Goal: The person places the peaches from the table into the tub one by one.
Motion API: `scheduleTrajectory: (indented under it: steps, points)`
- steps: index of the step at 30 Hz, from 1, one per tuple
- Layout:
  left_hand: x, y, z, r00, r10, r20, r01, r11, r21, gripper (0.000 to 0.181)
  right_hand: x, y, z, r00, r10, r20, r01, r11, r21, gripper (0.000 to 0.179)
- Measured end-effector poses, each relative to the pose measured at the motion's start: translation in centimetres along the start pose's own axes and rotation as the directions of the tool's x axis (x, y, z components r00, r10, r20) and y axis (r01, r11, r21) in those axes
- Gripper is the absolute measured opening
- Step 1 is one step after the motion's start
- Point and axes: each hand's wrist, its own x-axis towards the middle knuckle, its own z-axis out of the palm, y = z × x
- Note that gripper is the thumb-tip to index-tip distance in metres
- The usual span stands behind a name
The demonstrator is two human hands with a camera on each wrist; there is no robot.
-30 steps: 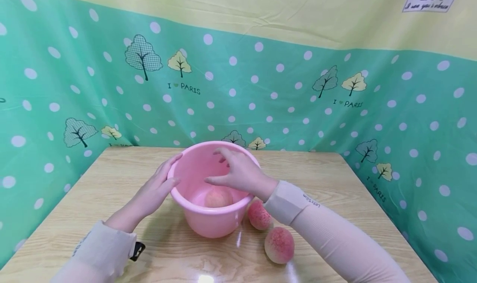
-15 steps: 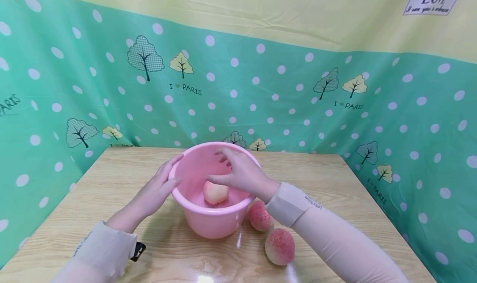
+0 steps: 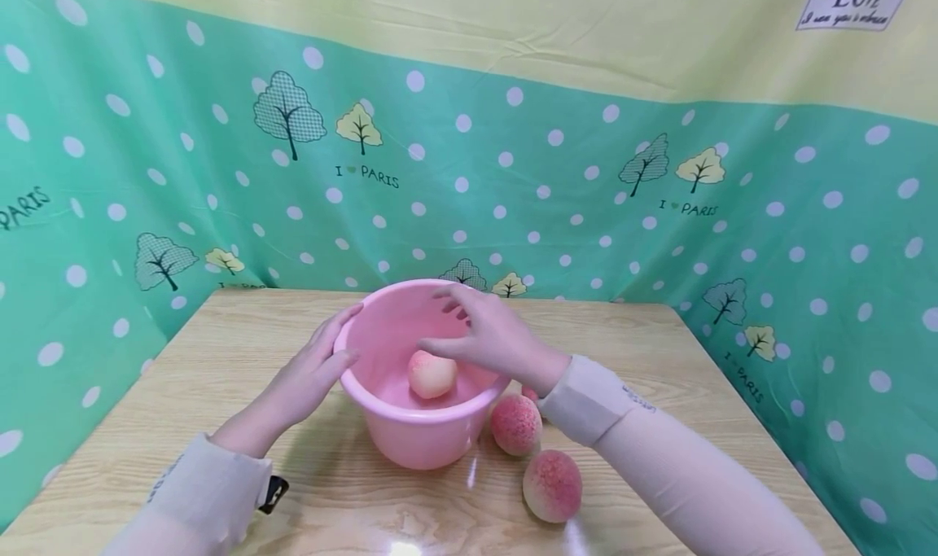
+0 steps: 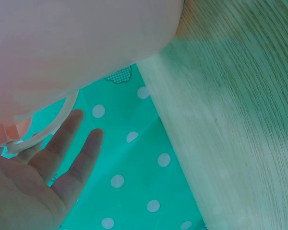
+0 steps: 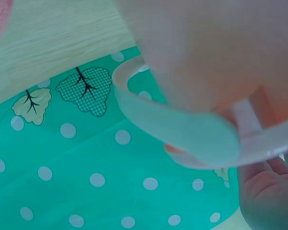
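A pink plastic bucket (image 3: 421, 442) stands on the table with its mouth tilted towards me. My left hand (image 3: 308, 377) holds its left rim, thumb over the edge and fingers along the outside. Inside the bucket sits a pale peach (image 3: 432, 377) with a pink blush. Over the bucket's right side, my right hand (image 3: 487, 336) hovers with fingers spread and loosely bent, nothing between them. Two pink peaches, a nearer one (image 3: 553, 487) and one beside the bucket (image 3: 516, 424), lie to the right. Another reddish piece of fruit (image 3: 529, 392) is mostly hidden behind the right wrist.
The wooden table (image 3: 242, 336) backs onto a green polka-dot cloth (image 3: 469, 173) that hangs on three sides. In the right wrist view, a curved pale band (image 5: 177, 124) runs along the bucket's edge. A black clasp (image 3: 273, 495) shows at the left wrist.
The peach inside the bucket has rolled and turned, showing its blush side. My right hand has shifted slightly right, and the reddish fruit behind its wrist has come partly into view. The left hand stays.
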Motion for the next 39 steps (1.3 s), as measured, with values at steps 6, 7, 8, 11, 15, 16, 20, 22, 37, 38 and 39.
scheduleTrajectory:
  steps: [6, 7, 8, 11, 15, 16, 20, 22, 37, 38, 39]
  points:
    - [-0.1, -0.1, 0.0, 1.000, -0.003, -0.001, 0.003, 1.000, -0.003, 0.063, -0.4, 0.0, -0.5, 0.999, -0.033, -0.006, 0.033, 0.999, -0.029, 0.063]
    - [-0.1, -0.1, 0.0, 1.000, -0.001, -0.002, 0.001, 1.000, -0.003, 0.063, -0.5, 0.0, -0.6, 0.999, -0.040, -0.010, 0.040, 0.999, -0.036, 0.063]
    - [-0.1, -0.1, 0.0, 1.000, 0.000, -0.002, 0.000, 1.000, -0.004, 0.062, -0.6, 0.0, -0.6, 0.999, -0.044, -0.016, 0.043, 0.998, -0.044, 0.062]
    - [0.0, -0.1, 0.1, 1.000, 0.005, 0.001, -0.005, 1.000, -0.009, 0.062, -1.0, -0.1, -1.0, 0.998, -0.047, -0.039, 0.044, 0.997, -0.060, 0.062]
    - [0.1, -0.1, 0.1, 1.000, 0.011, 0.003, -0.011, 1.000, -0.009, 0.063, -1.5, -0.3, -1.6, 0.996, -0.056, -0.069, 0.051, 0.997, -0.065, 0.061]
    - [0.1, -0.1, 0.1, 1.000, 0.010, 0.003, -0.010, 1.000, -0.007, 0.063, -1.6, -0.3, -1.7, 0.995, -0.061, -0.077, 0.056, 0.996, -0.066, 0.061]
    - [0.0, 0.0, 0.1, 1.000, 0.005, 0.003, -0.005, 1.000, -0.006, 0.063, -2.2, -0.2, -2.4, 0.992, -0.072, -0.103, 0.064, 0.995, -0.076, 0.060]
    - [0.0, 0.0, 0.1, 1.000, 0.004, 0.003, -0.004, 1.000, -0.008, 0.063, -2.4, -0.2, -2.7, 0.991, -0.071, -0.113, 0.062, 0.995, -0.076, 0.059]
    - [0.0, 0.2, 0.1, 1.000, 0.008, 0.003, -0.008, 1.000, -0.001, 0.062, -4.0, 1.4, -4.5, 0.976, -0.069, -0.207, 0.069, 0.998, -0.007, 0.061]
    - [-0.1, 0.2, 0.1, 1.000, 0.007, 0.004, -0.007, 1.000, -0.001, 0.063, -4.1, 1.5, -4.5, 0.976, -0.065, -0.210, 0.065, 0.998, -0.007, 0.061]
    - [-0.1, 0.2, 0.1, 1.000, 0.006, 0.004, -0.006, 1.000, -0.002, 0.063, -4.2, 1.6, -4.6, 0.975, -0.061, -0.213, 0.059, 0.998, -0.012, 0.061]
